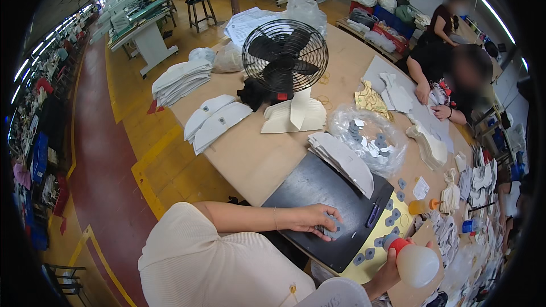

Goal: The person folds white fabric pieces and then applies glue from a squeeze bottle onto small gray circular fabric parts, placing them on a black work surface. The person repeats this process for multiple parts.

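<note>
Your bottle (420, 265) is rounded and cloudy white with a red collar, held tilted; the small piece (335, 229) is flat and grey. You have one bottle, one slim purple tool (372, 216) on one black board (298, 193), and at least six grey pieces (379, 242) on the yellow sheet (364, 273). The small piece sits at your left hand's (310, 220) bent fingertips, over the board; your right hand (389, 270) curls around the bottle.
</note>
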Demonstrator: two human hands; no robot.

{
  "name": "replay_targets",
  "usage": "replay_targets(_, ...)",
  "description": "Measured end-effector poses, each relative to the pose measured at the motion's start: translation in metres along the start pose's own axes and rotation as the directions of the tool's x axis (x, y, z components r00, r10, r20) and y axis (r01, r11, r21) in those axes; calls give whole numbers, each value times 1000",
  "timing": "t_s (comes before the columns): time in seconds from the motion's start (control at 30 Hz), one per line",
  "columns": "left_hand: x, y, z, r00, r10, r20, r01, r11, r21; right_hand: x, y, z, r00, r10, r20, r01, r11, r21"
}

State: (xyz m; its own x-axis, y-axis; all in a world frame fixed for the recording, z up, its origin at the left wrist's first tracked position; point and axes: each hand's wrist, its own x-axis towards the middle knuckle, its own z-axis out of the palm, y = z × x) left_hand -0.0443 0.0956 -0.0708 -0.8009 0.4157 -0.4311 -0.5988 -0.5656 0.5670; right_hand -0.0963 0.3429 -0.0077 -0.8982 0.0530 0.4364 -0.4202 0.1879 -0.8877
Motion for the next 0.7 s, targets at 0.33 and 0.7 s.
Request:
replay_targets(0.33,-65,-14,-46,977,145,-159,-156,986,-62,-33,9,17,1000,-13,19,5,939,344)
replay_targets(0.7,-62,3,-29,981,132,-143,-141,989,-54,-18,-2,36,993,111,-29,-80,849,522)
